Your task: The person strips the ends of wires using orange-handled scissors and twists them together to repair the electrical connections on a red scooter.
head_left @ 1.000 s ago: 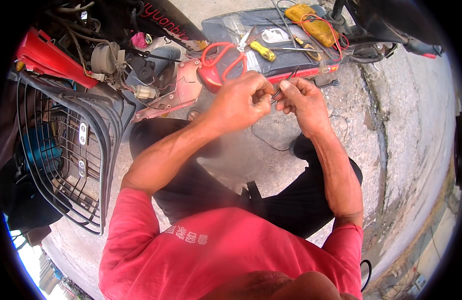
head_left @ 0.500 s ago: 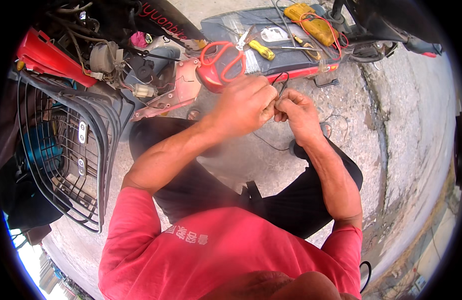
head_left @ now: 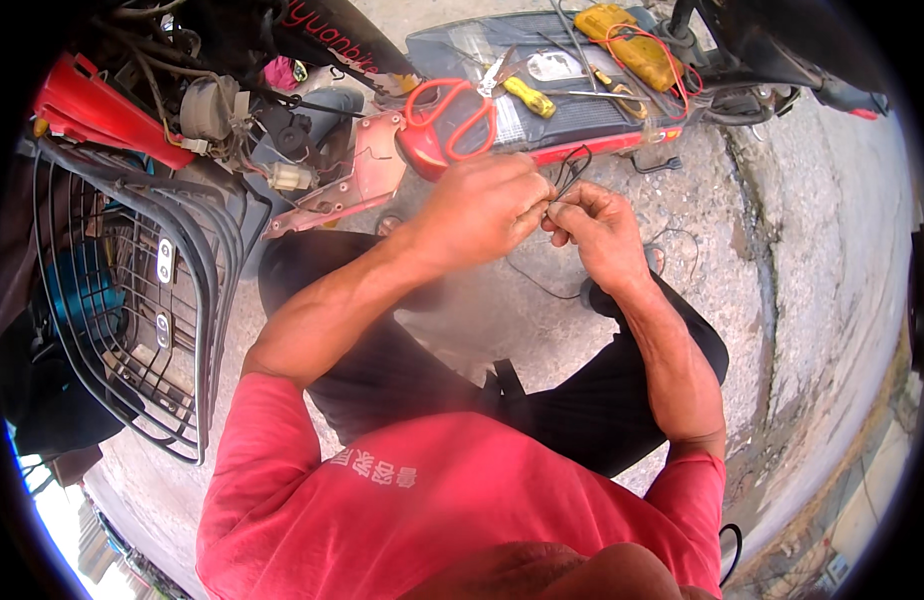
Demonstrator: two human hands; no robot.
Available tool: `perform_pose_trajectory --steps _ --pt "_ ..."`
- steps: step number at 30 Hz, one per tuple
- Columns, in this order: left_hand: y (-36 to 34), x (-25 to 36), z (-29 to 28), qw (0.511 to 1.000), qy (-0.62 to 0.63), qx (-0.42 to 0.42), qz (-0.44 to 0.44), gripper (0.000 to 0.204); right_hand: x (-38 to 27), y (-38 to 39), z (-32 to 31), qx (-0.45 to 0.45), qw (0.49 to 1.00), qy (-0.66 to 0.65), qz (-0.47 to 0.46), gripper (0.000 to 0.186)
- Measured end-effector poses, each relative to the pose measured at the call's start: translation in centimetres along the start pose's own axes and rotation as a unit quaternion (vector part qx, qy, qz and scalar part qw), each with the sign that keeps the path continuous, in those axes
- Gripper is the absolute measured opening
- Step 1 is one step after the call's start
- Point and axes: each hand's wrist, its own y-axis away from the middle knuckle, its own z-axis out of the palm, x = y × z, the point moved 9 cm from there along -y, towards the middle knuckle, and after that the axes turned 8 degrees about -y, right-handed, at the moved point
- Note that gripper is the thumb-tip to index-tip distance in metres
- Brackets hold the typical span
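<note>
Near the middle of the view, my left hand (head_left: 487,210) and my right hand (head_left: 594,225) meet at their fingertips, both closed on a thin black wire (head_left: 572,165) whose loops rise above them. Just beyond my fingers, on a scooter's grey, red-edged footboard (head_left: 442,50), lie orange-handled scissors (head_left: 417,110), pliers (head_left: 489,78), a yellow-handled screwdriver (head_left: 530,98), thin metal rods and a yellow meter (head_left: 627,40) with red leads. A thin cord (head_left: 537,285) hangs to the ground below my hands.
At the left are a black wire basket (head_left: 207,330), a red panel (head_left: 92,105), exposed wiring with a round component (head_left: 207,105), and a pale pink plastic piece (head_left: 367,170). My dark-trousered legs are bent below my arms on cracked concrete (head_left: 802,280). Black scooter bodywork (head_left: 782,40) is at upper right.
My right hand has moved slightly down and my left hand has turned a little over the fingertips. The wire now forms taller loops above my fingers.
</note>
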Motion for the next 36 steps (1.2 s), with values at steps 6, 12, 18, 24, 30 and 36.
perform_pose_trajectory --steps 6,12,18,24,30,36 --pt "-0.5 0.7 -0.1 0.999 -0.005 0.032 0.031 0.018 1.4 -0.4 -0.1 0.016 0.999 -0.020 0.019 0.012" --pt "-0.5 0.7 -0.5 0.998 0.043 0.047 0.015 0.019 1.3 -0.1 1.0 -0.012 0.992 -0.112 0.054 0.010" --pt "-0.7 -0.8 -2.0 0.996 0.041 0.069 -0.041 0.015 0.3 1.1 2.3 -0.057 0.989 -0.113 0.082 0.009" --pt "-0.8 -4.9 -3.4 0.982 0.042 0.063 -0.174 0.010 -0.3 2.6 3.5 -0.125 0.979 -0.130 0.092 0.010" --pt "-0.6 -7.3 -3.8 0.966 0.046 0.076 -0.242 0.010 -0.9 3.8 3.9 -0.227 0.961 -0.140 0.076 0.013" --pt "0.4 -8.6 -1.8 0.919 0.219 -0.003 -0.327 0.011 -1.3 4.0 3.6 -0.266 0.955 -0.115 0.060 0.007"
